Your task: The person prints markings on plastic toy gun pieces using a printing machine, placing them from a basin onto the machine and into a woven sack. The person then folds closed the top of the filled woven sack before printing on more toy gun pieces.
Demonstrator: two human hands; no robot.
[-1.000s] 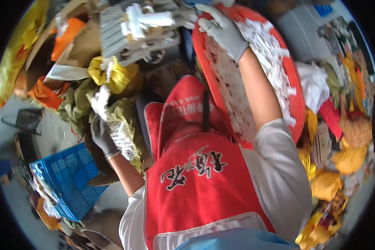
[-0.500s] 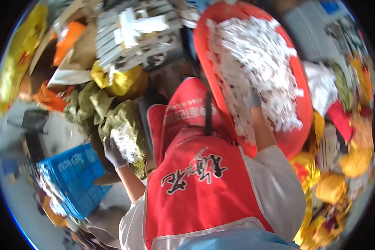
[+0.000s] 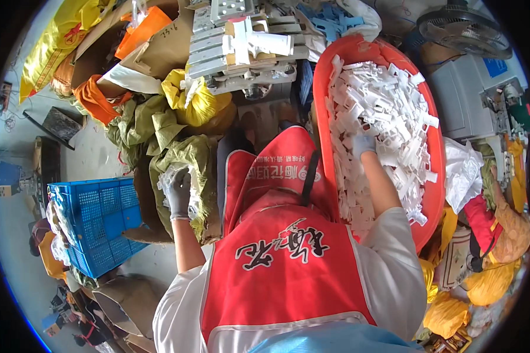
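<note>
My gloved right hand [image 3: 364, 143] digs into a heap of white plastic parts [image 3: 388, 117] that fills a big red oval tub [image 3: 434, 194] on my right; its fingers close on a few parts. My gloved left hand [image 3: 178, 189] rests in the mouth of an olive-green sack [image 3: 188, 159] on my left, among white parts [image 3: 195, 203] lying inside it. A red apron [image 3: 282, 247] covers my front between the two arms.
A blue plastic crate [image 3: 97, 226] stands at the lower left. Grey and white plastic frames [image 3: 241, 44] are stacked ahead, with yellow, orange and green sacks [image 3: 153, 112] around them. A grey machine [image 3: 474, 94] and a fan [image 3: 456, 26] sit at the upper right. Yellow bags [image 3: 489, 282] crowd the right.
My right hand has come down from the tub's far rim into the middle of the white parts. My left hand has sunk lower into the green sack.
</note>
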